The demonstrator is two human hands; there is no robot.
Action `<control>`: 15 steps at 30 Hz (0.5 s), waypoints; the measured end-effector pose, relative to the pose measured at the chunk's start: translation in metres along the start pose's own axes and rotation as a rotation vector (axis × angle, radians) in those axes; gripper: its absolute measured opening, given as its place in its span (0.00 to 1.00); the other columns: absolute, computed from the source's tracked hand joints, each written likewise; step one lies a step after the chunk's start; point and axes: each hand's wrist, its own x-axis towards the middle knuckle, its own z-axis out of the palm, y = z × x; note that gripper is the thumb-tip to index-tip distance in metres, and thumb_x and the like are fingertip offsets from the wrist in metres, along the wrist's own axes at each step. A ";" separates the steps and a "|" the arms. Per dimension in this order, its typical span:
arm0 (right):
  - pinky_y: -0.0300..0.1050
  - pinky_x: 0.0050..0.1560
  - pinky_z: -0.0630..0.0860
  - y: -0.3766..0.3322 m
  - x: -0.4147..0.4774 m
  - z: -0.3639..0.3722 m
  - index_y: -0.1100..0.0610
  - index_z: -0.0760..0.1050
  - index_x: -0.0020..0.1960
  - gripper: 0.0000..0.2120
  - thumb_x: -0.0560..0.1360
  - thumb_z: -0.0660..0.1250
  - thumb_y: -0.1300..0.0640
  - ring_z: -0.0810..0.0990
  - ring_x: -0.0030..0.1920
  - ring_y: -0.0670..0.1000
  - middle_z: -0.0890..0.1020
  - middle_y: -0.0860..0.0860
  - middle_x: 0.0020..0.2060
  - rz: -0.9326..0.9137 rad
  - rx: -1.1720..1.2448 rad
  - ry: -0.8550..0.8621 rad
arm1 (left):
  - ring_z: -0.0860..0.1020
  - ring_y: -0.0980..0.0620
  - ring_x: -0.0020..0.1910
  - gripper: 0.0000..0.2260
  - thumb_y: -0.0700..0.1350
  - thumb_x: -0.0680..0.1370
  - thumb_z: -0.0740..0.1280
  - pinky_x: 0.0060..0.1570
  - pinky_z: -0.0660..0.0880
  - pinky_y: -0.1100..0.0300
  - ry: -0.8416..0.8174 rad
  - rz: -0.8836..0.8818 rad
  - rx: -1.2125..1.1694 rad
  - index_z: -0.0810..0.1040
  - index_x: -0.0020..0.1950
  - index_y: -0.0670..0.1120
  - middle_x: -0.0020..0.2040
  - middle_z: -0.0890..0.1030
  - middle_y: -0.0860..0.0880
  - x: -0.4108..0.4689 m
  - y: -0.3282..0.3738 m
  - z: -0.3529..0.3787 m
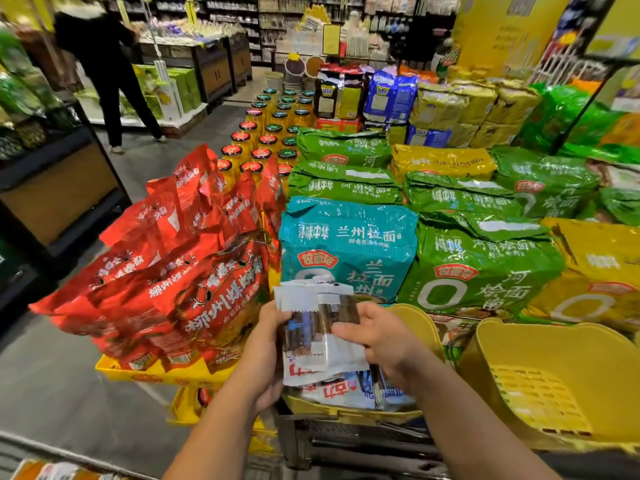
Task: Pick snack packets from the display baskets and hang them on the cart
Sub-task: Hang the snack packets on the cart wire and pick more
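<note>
Both bare forearms reach forward; the left hand (272,344) and right hand (384,337) grip a stack of clear-and-white plastic snack packets (320,341) between them, fingers curled.

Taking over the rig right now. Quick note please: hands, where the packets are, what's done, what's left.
Left hand: grip closed on the left edge of a bundle of snack packets.
Right hand: thumb and fingers pinch the bundle's right side.
The bundle is held above the yellow display basket, where more packets lie. A second yellow basket stands to its right.
Done: one bundle picked up.
Left: hang it on the cart. No hung packets show in this view, and I can't tell where the cart's hooks are.
</note>
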 end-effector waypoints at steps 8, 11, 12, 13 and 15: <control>0.61 0.62 0.79 -0.010 -0.011 -0.004 0.60 0.76 0.67 0.20 0.76 0.68 0.67 0.83 0.60 0.61 0.83 0.59 0.60 0.006 0.303 -0.150 | 0.86 0.42 0.46 0.41 0.35 0.60 0.78 0.40 0.82 0.47 0.064 0.101 0.055 0.64 0.69 0.51 0.57 0.82 0.40 0.001 0.011 0.002; 0.60 0.59 0.80 -0.011 -0.011 -0.001 0.59 0.80 0.61 0.16 0.75 0.69 0.69 0.84 0.58 0.62 0.84 0.61 0.58 0.000 0.304 -0.130 | 0.86 0.43 0.48 0.43 0.38 0.59 0.80 0.41 0.82 0.48 0.125 0.139 0.096 0.64 0.69 0.51 0.57 0.83 0.41 0.001 0.009 0.009; 0.61 0.60 0.79 -0.010 -0.011 0.000 0.58 0.82 0.59 0.15 0.74 0.70 0.68 0.84 0.57 0.62 0.85 0.61 0.57 0.012 0.319 -0.106 | 0.86 0.42 0.50 0.37 0.41 0.64 0.79 0.43 0.82 0.47 0.129 0.135 0.075 0.67 0.69 0.50 0.58 0.84 0.41 0.001 0.008 0.007; 0.63 0.62 0.78 -0.009 -0.009 -0.001 0.57 0.83 0.56 0.14 0.72 0.71 0.67 0.84 0.57 0.62 0.85 0.60 0.56 0.022 0.329 -0.080 | 0.85 0.40 0.52 0.30 0.43 0.71 0.77 0.45 0.82 0.45 0.114 0.120 0.037 0.69 0.69 0.49 0.59 0.83 0.40 0.002 0.008 0.006; 0.65 0.65 0.75 -0.007 -0.007 -0.004 0.55 0.85 0.53 0.13 0.70 0.73 0.65 0.84 0.57 0.61 0.85 0.59 0.56 0.022 0.322 -0.036 | 0.84 0.39 0.52 0.20 0.40 0.78 0.70 0.45 0.82 0.44 0.064 0.083 -0.024 0.71 0.68 0.47 0.60 0.83 0.38 0.004 0.007 0.000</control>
